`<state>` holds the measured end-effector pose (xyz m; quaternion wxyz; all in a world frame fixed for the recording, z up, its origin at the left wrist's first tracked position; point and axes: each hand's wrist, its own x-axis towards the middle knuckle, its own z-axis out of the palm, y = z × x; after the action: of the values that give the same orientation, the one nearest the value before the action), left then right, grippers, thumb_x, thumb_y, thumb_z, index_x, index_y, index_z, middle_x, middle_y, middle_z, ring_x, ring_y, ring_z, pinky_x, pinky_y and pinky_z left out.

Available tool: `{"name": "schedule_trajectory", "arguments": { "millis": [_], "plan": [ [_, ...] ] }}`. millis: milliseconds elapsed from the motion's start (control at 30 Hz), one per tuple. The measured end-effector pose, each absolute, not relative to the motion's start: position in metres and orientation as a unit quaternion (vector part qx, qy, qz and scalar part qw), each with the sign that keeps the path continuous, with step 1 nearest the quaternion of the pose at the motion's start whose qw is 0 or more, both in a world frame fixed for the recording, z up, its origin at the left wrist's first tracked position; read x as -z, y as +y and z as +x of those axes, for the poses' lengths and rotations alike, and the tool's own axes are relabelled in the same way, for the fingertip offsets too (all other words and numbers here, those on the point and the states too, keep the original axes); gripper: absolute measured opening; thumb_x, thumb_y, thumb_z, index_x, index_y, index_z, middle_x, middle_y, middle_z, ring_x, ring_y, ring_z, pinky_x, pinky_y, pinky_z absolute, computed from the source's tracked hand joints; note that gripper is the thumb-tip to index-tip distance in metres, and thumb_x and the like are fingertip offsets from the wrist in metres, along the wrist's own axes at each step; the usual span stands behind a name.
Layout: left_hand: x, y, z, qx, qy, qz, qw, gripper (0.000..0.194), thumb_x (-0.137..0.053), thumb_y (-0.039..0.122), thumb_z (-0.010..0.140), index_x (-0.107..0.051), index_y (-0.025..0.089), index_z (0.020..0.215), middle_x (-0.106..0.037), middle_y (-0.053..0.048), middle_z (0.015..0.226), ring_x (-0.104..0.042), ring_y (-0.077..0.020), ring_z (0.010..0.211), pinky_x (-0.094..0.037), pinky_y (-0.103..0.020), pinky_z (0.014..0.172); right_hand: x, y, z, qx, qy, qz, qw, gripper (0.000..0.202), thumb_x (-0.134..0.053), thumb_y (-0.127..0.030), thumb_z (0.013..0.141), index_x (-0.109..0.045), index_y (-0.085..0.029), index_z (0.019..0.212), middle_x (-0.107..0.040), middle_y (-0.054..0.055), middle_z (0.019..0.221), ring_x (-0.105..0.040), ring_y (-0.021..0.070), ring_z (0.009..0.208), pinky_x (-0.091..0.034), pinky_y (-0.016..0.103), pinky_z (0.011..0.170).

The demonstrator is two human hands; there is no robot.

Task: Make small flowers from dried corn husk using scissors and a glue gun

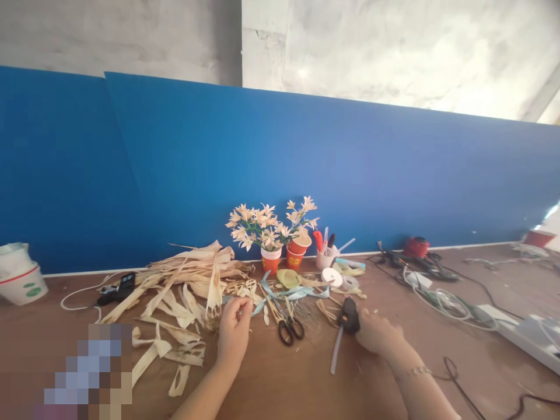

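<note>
My left hand (235,329) is closed in a pinch just right of the dried husks (192,268); what its fingertips hold is too small to make out. My right hand (376,332) is at a black tool (349,315), which looks like a glue gun with a pale stick (336,350) coming out toward me; its fingers are partly hidden and blurred. Between my hands lie black-handled scissors (291,331). Behind them are a blue ribbon (301,292) and a yellow-green dish (289,278). Pale flowers (258,221) stand in red paper cups (270,261).
A pen cup (324,257) and a white tape roll (332,277) stand right of the flowers. White cables (446,303) and a power strip (520,335) lie at the right. White buckets (24,283) sit far left, before a blue panel (262,157).
</note>
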<state>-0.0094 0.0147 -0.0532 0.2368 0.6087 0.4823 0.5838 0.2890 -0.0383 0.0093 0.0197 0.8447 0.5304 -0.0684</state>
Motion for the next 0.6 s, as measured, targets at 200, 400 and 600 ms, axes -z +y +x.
{"name": "schedule_trajectory", "arguments": {
  "millis": [200, 400, 600],
  "plan": [
    [0.054, 0.015, -0.009, -0.586, 0.484, 0.607, 0.234, 0.028, -0.049, 0.042, 0.085, -0.063, 0.018, 0.077, -0.062, -0.004, 0.076, -0.058, -0.0184, 0.072, -0.047, -0.028, 0.064, -0.025, -0.015, 0.216, 0.016, 0.672, 0.734, -0.096, 0.021, -0.048, -0.011, 0.074, -0.067, -0.017, 0.072, -0.067, 0.014, 0.081, -0.060, 0.0266, 0.081, -0.037, 0.037, 0.070],
    [0.051, 0.013, -0.008, -0.581, 0.489, 0.604, 0.243, 0.027, -0.048, 0.039, 0.086, -0.062, 0.018, 0.077, -0.062, -0.004, 0.078, -0.057, -0.0186, 0.074, -0.046, -0.029, 0.067, 0.003, 0.014, 0.140, 0.072, 0.773, 0.617, -0.126, 0.015, -0.055, -0.018, 0.074, -0.069, -0.019, 0.072, -0.063, 0.008, 0.092, -0.053, 0.0221, 0.093, -0.036, 0.029, 0.074],
    [0.052, 0.013, -0.007, -0.581, 0.489, 0.602, 0.248, 0.027, -0.048, 0.039, 0.086, -0.063, 0.018, 0.077, -0.062, -0.004, 0.077, -0.058, -0.0183, 0.073, -0.046, -0.028, 0.065, 0.024, 0.021, 0.140, 0.080, 0.762, 0.630, -0.130, 0.013, -0.055, -0.019, 0.075, -0.068, -0.016, 0.072, -0.059, 0.011, 0.095, -0.049, 0.0250, 0.095, -0.035, 0.033, 0.076]
  ]
}}
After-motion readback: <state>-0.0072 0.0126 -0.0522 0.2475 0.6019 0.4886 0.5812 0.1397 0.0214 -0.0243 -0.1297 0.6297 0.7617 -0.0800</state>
